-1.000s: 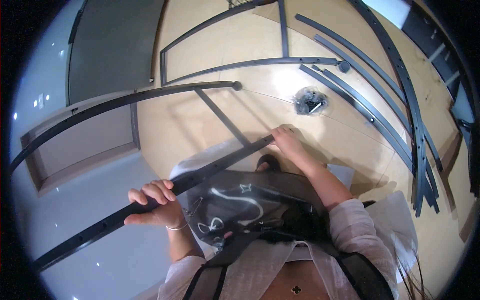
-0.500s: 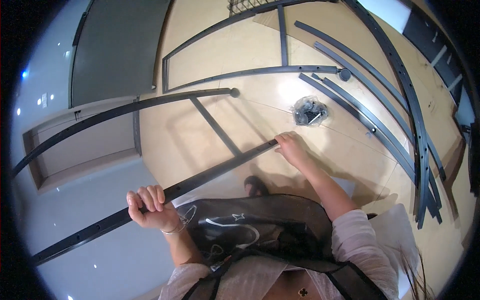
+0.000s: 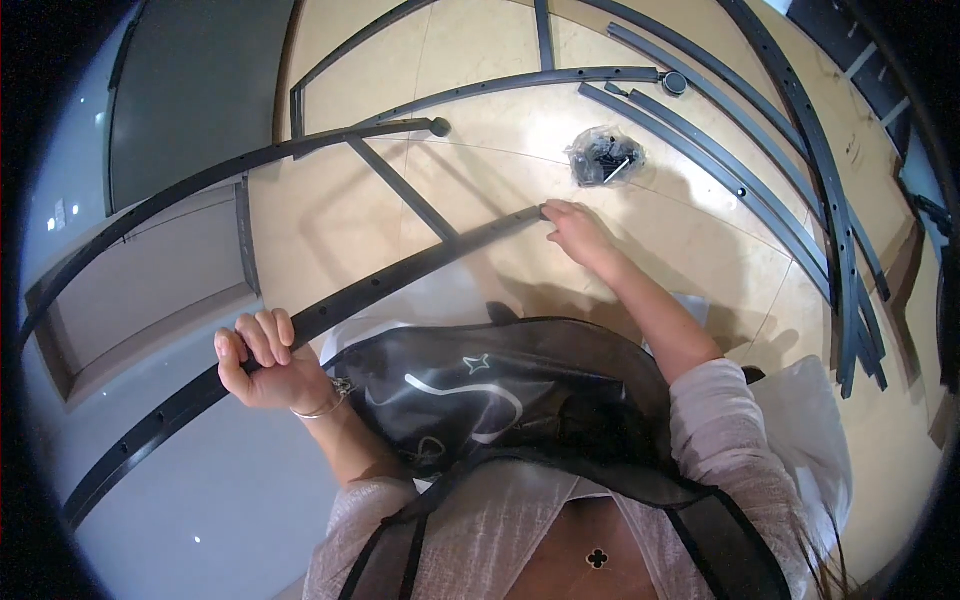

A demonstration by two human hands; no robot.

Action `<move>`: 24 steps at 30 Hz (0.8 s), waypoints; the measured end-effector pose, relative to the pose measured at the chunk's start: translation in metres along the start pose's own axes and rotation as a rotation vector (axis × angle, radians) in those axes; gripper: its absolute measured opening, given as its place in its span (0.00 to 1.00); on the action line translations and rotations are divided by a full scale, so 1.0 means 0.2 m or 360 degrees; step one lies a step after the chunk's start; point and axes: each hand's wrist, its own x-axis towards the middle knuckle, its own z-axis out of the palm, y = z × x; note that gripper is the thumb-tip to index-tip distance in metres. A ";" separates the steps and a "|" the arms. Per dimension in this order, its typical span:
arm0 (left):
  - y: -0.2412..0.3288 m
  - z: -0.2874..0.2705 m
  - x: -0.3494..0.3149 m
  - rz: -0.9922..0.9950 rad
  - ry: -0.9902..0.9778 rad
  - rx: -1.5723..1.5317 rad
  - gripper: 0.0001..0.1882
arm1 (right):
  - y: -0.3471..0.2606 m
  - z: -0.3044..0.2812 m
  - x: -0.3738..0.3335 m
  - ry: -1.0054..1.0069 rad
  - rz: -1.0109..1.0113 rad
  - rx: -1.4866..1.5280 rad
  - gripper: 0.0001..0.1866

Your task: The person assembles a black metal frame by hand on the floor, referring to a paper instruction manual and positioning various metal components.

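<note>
I hold up a black metal frame (image 3: 408,264) made of two long tubes joined by a crossbar. Small holes run along its near tube. My left hand (image 3: 265,362) is wrapped round that tube toward the left, while my right hand (image 3: 578,234) grips its far-right end. The frame's other tube (image 3: 225,170) stretches across the left and ends in a round black foot (image 3: 440,127). Just beyond my right hand lies a clear plastic bag (image 3: 606,157) with small dark hardware inside.
A second black frame (image 3: 520,81) lies on the tan floor (image 3: 500,180) farther off. Several loose black bars (image 3: 700,160) are spread along the right. At the left are a dark grey panel (image 3: 195,90) and a recessed box-like opening (image 3: 150,290). A black apron covers my lap.
The held frame appears slightly higher and farther left in view, with both my hands still on it. The whole view has also shifted, so the floor items sit higher.
</note>
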 end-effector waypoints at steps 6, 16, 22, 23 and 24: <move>-0.01 -0.03 0.06 -0.0026 -0.0062 -0.0021 0.15 | 0.01 0.05 -0.01 0.0055 -0.0029 -0.0076 0.25; -0.03 -0.10 0.10 -0.0019 -0.0034 -0.0045 0.15 | 0.02 -0.01 0.00 -0.0252 0.0207 -0.0087 0.27; -0.03 -0.13 0.10 -0.0029 -0.0061 -0.0118 0.15 | 0.03 0.02 0.01 -0.0189 0.0215 -0.0090 0.26; -0.03 -0.13 0.10 -0.0023 -0.0043 -0.0103 0.15 | 0.03 0.02 0.02 -0.0188 0.0214 -0.0092 0.26; -0.03 -0.14 0.10 -0.0022 -0.0043 -0.0105 0.15 | 0.03 0.02 0.02 -0.0202 0.0213 -0.0093 0.27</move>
